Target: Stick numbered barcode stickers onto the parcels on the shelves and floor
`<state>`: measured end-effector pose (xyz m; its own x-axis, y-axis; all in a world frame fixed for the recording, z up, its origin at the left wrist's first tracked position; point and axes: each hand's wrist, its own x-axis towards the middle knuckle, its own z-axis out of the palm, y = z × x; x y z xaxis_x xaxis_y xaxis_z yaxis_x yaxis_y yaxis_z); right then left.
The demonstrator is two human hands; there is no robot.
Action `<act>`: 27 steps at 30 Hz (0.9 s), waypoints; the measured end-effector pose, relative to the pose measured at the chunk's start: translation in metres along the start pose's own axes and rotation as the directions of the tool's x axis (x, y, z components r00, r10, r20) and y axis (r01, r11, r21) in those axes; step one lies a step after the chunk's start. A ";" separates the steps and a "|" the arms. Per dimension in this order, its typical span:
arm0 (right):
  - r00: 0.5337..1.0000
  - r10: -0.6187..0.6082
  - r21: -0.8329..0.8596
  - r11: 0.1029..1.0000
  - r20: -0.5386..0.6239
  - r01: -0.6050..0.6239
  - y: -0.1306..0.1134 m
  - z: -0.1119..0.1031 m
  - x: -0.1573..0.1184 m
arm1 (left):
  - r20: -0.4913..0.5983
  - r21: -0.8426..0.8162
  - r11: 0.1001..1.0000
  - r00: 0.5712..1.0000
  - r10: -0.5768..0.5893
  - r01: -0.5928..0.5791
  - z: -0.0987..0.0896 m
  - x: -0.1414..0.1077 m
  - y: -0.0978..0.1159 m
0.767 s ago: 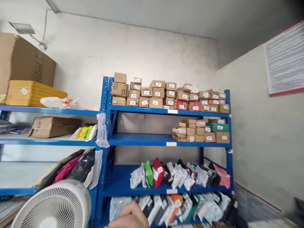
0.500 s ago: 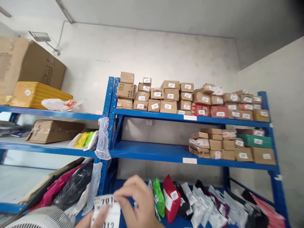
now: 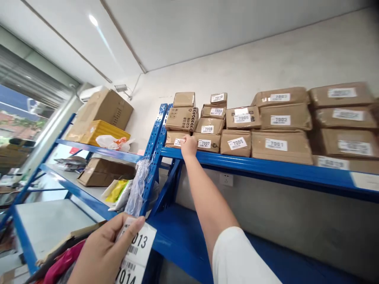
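The blue rack [image 3: 213,159] appears closer than half a second ago. On its top shelf, the bottom-left carton [image 3: 171,136], then bare-fronted, now bears a label [image 3: 177,142], white, partly hidden. The right hand [image 3: 188,146] has risen there, fingers curled against it; gripping or not, I cannot tell. Before the rack, the left hand [image 3: 108,244] pinches a white label sheet [image 3: 142,252], black "7014" under a partly covered "013".
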<state>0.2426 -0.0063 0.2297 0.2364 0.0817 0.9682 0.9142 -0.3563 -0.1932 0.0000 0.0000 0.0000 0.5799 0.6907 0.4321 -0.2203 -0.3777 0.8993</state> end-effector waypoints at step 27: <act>0.785 -0.592 -0.019 0.796 0.179 0.605 0.028 -0.040 -0.047 | -0.227 -0.255 0.922 0.945 0.235 -0.291 0.066 0.088 0.062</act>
<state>0.2440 -0.0573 0.1851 -0.2969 0.4420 0.8464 0.8647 -0.2516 0.4347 0.0888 -0.0036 0.0896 0.3178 0.7040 0.6351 -0.5717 -0.3921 0.7207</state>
